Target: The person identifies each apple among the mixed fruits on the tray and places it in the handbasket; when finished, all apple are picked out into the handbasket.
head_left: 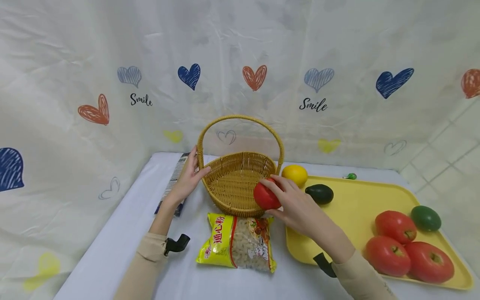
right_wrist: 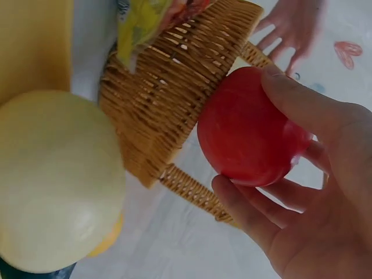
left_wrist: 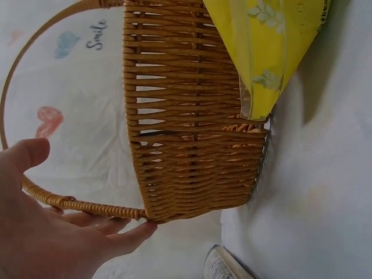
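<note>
My right hand [head_left: 294,204] grips a red apple [right_wrist: 250,128] between thumb and fingertips, at the right side of the wicker basket [head_left: 219,198]. In the head view the apple overlaps the basket's rim. On the basket's left side, my left hand [head_left: 189,177] touches it where the arched handle [head_left: 240,117] meets the rim. Its fingers reach behind the handle and the thumb is spread apart from them, as the left wrist view shows. A yellow bag of macaroni [head_left: 240,243] lies against the basket's front.
Right of the basket, a yellow tray [head_left: 356,208] bears several red apples [head_left: 395,225], a dark green avocado [head_left: 319,193] and a green fruit [head_left: 426,218]. A lemon [head_left: 295,174] stands near its corner. One pale round fruit [right_wrist: 58,180] shows close up. A dark packet [head_left: 174,183] lies left.
</note>
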`<control>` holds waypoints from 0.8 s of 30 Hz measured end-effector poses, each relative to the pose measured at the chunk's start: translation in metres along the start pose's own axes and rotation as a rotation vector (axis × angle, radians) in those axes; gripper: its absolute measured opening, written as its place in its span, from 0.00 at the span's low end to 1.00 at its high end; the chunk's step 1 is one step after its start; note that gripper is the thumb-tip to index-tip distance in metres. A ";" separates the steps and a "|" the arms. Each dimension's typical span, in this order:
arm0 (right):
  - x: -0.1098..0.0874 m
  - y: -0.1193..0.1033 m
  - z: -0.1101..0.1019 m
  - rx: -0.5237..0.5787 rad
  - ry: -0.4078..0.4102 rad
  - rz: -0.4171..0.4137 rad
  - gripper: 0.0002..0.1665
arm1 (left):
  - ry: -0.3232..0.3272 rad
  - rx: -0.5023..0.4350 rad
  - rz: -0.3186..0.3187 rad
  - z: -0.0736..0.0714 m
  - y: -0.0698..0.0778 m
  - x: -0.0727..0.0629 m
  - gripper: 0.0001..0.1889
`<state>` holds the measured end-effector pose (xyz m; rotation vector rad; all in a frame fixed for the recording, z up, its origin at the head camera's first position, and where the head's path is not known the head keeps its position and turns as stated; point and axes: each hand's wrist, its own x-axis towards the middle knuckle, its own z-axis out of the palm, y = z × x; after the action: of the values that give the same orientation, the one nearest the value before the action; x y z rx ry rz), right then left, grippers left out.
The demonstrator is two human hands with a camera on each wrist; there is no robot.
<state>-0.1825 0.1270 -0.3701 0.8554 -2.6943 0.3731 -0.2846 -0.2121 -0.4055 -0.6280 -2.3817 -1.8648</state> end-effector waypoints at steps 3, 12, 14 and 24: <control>0.012 -0.003 0.001 0.033 -0.024 -0.009 0.48 | -0.008 -0.002 0.003 0.000 0.001 0.000 0.47; 0.048 -0.016 0.024 0.107 -0.161 -0.102 0.45 | -0.005 -0.005 0.006 0.001 0.000 0.000 0.47; 0.055 -0.019 0.028 0.109 -0.174 -0.102 0.45 | 0.000 -0.008 -0.001 0.000 0.001 0.000 0.48; 0.094 -0.023 0.044 0.118 -0.306 -0.070 0.44 | -0.017 -0.032 -0.017 0.002 0.003 -0.002 0.48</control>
<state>-0.2511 0.0462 -0.3743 1.1190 -2.9330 0.4195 -0.2810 -0.2099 -0.4039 -0.6315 -2.3798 -1.9153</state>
